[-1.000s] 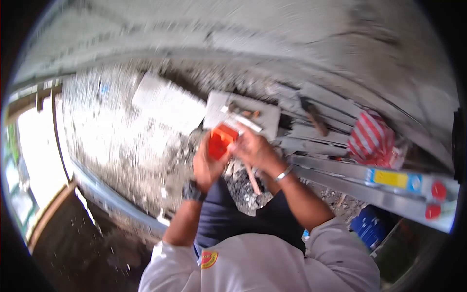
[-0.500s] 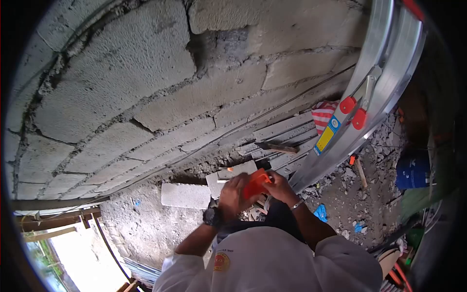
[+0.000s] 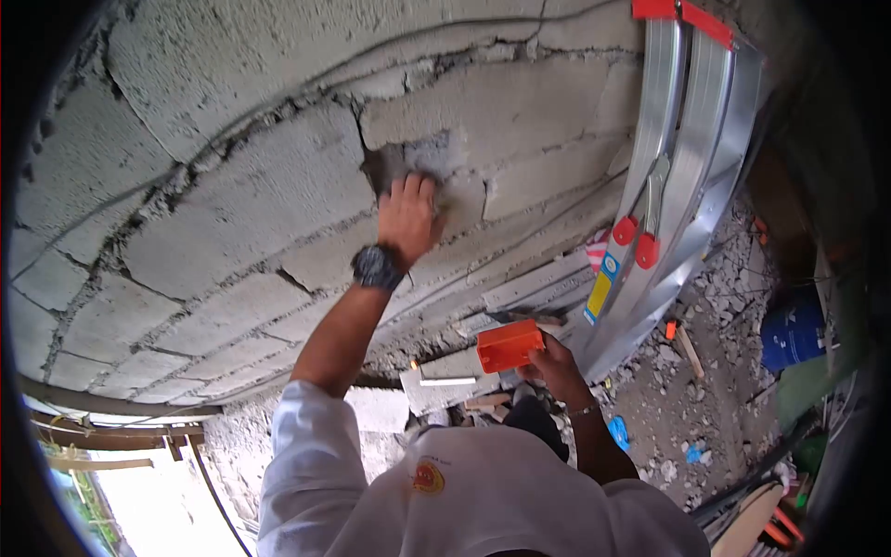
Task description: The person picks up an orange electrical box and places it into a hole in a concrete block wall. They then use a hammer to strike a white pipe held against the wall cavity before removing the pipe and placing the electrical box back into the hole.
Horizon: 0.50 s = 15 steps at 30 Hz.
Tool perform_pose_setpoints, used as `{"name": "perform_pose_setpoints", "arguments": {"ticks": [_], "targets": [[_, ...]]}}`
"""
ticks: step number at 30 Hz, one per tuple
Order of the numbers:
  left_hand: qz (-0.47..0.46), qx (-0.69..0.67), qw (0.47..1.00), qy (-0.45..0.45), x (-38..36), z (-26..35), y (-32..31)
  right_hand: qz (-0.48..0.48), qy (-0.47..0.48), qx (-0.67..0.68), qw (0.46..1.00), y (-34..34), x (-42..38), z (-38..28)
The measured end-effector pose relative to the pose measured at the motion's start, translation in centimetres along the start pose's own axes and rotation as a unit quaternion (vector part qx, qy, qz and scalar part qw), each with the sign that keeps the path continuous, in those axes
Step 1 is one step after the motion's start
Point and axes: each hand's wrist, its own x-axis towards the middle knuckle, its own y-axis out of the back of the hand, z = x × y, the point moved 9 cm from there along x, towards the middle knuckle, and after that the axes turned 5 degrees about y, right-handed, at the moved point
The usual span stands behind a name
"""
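My left hand (image 3: 406, 221), with a dark watch on its wrist, reaches up to the block wall (image 3: 269, 176). Its fingers lie stretched out at the lower edge of a rough recess (image 3: 429, 153) chipped into the blocks; the fingertips are slightly blurred. Lower and to the right, my right hand (image 3: 557, 369) grips an orange electrical back box (image 3: 510, 347) by its right end. The box's hollow side faces up towards me. A thin bracelet circles the right wrist.
An aluminium ladder (image 3: 682, 139) with red fittings leans at the right. Planks and blocks (image 3: 450, 382) lie along the wall's foot. Rubble (image 3: 668, 362) covers the floor, with a blue container (image 3: 792, 334) at far right. A cable (image 3: 306, 88) runs across the wall.
My left hand has let go of the orange box and moved up to the wall recess. The right hand keeps the box, now turned with its hollow side showing. The view has shifted.
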Motion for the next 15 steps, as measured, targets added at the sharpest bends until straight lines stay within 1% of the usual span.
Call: {"name": "perform_pose_setpoints", "arguments": {"ticks": [2, 3, 4, 5, 6, 7, 9, 10, 12, 13, 14, 15], "targets": [[-0.146, -0.077, 0.983, 0.082, -1.4, -1.0, -0.4, -0.022, 0.020, 0.003, 1.000, -1.0, 0.8, -2.3], [-0.142, -0.084, 0.986, 0.039, -1.6, -0.8, 0.0, -0.032, 0.022, 0.007, 0.999, -1.6, 1.2, -3.5], [-0.137, -0.078, 0.987, 0.036, -1.2, -1.1, 0.2, -0.041, 0.022, 0.011, 0.999, -2.1, 1.6, -4.4], [-0.051, -0.049, 0.997, -0.032, -0.6, -0.2, 1.6, -0.058, 0.047, 0.009, 0.997, -2.8, 2.3, -5.6], [0.034, -0.022, 0.994, -0.099, -0.5, 0.8, 2.8, -0.060, 0.051, 0.009, 0.997, -3.3, 3.1, -6.3], [0.071, 0.025, 0.992, -0.106, -0.2, 0.8, 2.7, -0.045, 0.078, 0.006, 0.996, -3.9, 4.0, -7.6], [0.074, 0.047, 0.992, -0.092, -0.6, 0.6, 0.7, -0.017, 0.130, -0.002, 0.991, -5.3, 5.8, -10.3], [0.073, 0.068, 0.992, -0.080, -1.2, 0.6, 0.4, -0.021, 0.132, -0.006, 0.991, -6.1, 6.7, -11.3], [0.076, 0.046, 0.993, -0.076, -4.3, 0.7, 1.0, -0.020, 0.185, 0.038, 0.982, -7.8, 8.5, -14.0], [-0.097, -0.081, 0.992, -0.026, -5.6, -0.2, -0.9, -0.024, 0.186, 0.040, 0.981, -8.7, 9.8, -14.6], [-0.264, -0.203, 0.942, 0.025, -7.9, -0.6, -3.1, -0.017, 0.197, 0.039, 0.979, -9.4, 11.2, -15.2], [-0.263, -0.198, 0.944, 0.026, -9.0, -1.2, -3.1, -0.010, 0.209, 0.038, 0.977, -10.0, 12.6, -15.7]]}}
